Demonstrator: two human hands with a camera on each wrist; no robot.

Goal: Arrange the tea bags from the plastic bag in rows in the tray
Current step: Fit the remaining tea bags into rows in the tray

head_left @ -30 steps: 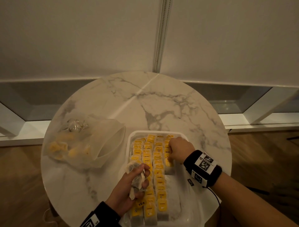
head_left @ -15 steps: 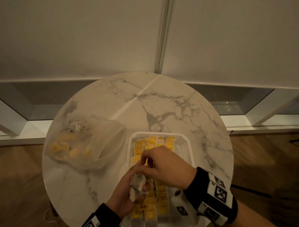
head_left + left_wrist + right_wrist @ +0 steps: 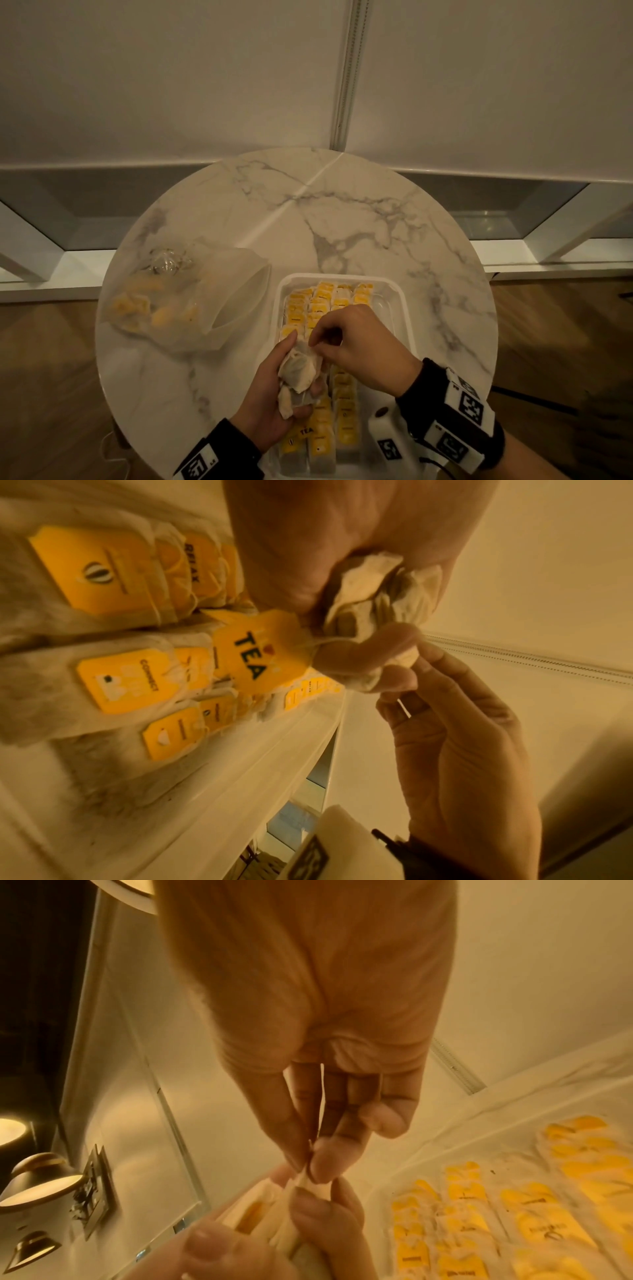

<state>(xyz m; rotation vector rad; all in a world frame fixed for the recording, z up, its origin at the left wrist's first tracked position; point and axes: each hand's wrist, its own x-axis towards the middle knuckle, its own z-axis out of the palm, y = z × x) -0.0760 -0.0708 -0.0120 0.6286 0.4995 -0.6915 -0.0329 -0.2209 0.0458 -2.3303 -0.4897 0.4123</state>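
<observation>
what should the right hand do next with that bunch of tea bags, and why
Probably draw one bag free and lay it in the tray: the right hand pinches a bag's edge while the left hand holds the bunch of tea bags over the rows.

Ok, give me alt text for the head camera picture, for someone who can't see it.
Over a white tray lined with rows of yellow-tagged tea bags, the left hand holds a bunch of tea bags while the right hand pinches one from it. A plastic bag with more lies left of the tray on a round marble table.
</observation>
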